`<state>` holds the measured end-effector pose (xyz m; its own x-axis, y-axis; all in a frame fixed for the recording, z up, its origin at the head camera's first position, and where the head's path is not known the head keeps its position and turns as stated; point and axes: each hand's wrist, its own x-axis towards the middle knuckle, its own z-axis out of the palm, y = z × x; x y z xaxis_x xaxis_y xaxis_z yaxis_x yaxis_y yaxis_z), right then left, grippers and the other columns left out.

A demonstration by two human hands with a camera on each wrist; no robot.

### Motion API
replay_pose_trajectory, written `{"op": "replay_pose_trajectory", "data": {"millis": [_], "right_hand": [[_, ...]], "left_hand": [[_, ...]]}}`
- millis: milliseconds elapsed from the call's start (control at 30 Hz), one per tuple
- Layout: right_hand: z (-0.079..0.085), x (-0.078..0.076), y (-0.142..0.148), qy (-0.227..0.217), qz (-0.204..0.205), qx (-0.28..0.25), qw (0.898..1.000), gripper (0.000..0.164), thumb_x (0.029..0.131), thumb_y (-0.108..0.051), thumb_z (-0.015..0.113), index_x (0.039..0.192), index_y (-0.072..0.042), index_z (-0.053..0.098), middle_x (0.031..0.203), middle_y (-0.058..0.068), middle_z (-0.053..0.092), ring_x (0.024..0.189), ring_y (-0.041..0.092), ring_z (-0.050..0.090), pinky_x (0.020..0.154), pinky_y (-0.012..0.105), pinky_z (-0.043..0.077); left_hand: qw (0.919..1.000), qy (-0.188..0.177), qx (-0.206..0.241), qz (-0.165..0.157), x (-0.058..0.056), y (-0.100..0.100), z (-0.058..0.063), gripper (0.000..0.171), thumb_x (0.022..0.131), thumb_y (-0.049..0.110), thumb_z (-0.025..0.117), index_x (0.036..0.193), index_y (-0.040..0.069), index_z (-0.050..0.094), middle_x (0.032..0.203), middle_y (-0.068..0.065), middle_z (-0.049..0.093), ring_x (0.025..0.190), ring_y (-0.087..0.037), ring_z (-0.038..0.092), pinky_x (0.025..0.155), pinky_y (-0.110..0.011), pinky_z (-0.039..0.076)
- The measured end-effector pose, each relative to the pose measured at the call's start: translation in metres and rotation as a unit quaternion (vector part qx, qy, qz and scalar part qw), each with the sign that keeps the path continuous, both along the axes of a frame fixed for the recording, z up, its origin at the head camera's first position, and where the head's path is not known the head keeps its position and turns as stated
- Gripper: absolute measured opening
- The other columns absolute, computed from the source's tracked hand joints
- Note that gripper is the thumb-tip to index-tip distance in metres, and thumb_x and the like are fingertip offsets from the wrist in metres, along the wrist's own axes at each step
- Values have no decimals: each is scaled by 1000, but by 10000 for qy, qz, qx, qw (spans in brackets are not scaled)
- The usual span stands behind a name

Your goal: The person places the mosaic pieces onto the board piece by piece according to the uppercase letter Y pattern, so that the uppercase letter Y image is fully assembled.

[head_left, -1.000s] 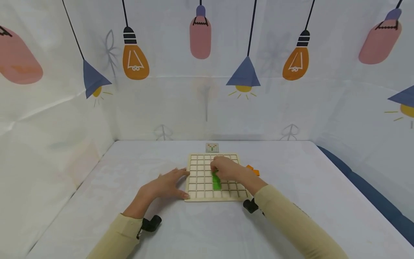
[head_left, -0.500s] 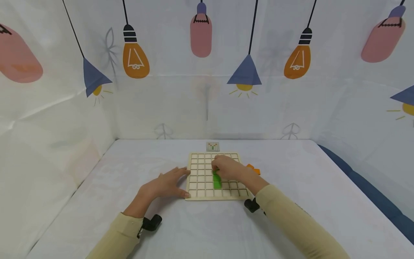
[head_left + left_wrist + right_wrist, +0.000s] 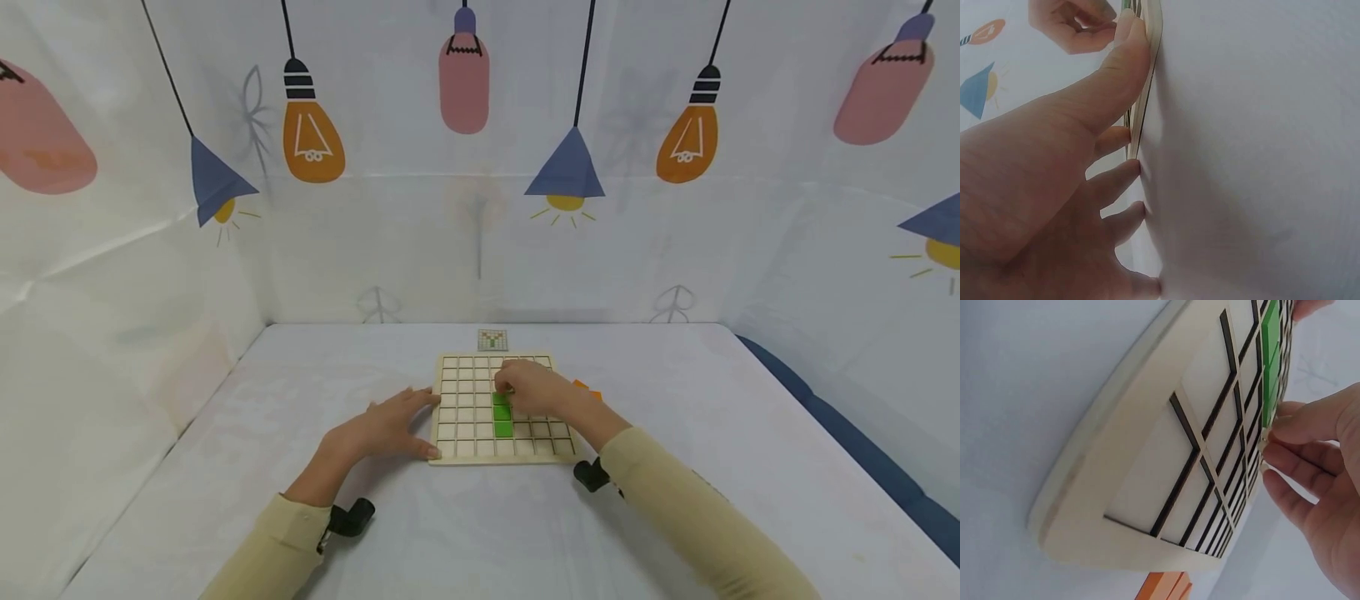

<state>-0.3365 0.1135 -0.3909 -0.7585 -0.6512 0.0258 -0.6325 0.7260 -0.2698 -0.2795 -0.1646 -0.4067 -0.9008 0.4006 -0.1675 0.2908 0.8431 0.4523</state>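
A pale wooden grid board (image 3: 480, 460) lies flat on the white table. Green tiles (image 3: 502, 421) form a straight column in its grid, also visible as a green strip (image 3: 1270, 359) in the right wrist view. My left hand (image 3: 390, 427) is spread at the board's left edge, its thumb at the near corner and its fingers along the side. My right hand (image 3: 534, 389) is over the board, bent fingertips at the far end of the green column. In the right wrist view those fingertips (image 3: 1282, 428) touch the grid, with no tile plainly visible between them.
Orange pieces (image 3: 592, 392) lie just right of the board, partly behind the right forearm. A small card with a printed grid pattern (image 3: 492, 340) lies beyond the board's far edge. A white cloth wall with lamp prints (image 3: 480, 250) rises behind the table.
My right hand has shifted slightly to the right, uncovering more of the green tiles. The green column, skewed before, now looks straight along the grid. My left hand stays at the board's edge.
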Motion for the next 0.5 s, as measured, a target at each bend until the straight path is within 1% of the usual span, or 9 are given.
{"op": "replay_pose_trajectory", "data": {"millis": [200, 367, 500], "right_hand": [[2, -2, 3, -111, -282, 12, 9995, 24, 90, 4, 58, 101, -10, 73, 101, 0, 67, 96, 14, 62, 85, 32, 54], [3, -2, 8, -167, -381, -17, 9991, 26, 89, 5, 56, 100, -11, 73, 101, -1, 67, 93, 13, 60, 84, 32, 54], [4, -1, 14, -232, -429, -136, 9987, 30, 88, 7, 54, 105, -10, 73, 104, 0, 67, 95, 13, 60, 86, 33, 54]], "left_hand": [[10000, 42, -12, -27, 0, 0, 0, 91, 77, 54, 80, 152, 22, 41, 165, -4, 28, 154, -32, 20, 111, -78, 15], [10000, 23, -38, -17, 1, 0, 0, 91, 77, 54, 80, 152, 22, 41, 165, -3, 28, 155, -31, 19, 112, -77, 14], [10000, 15, -42, -12, 1, -1, 0, 91, 77, 54, 80, 152, 22, 41, 165, -5, 28, 155, -32, 19, 112, -78, 14]]}}
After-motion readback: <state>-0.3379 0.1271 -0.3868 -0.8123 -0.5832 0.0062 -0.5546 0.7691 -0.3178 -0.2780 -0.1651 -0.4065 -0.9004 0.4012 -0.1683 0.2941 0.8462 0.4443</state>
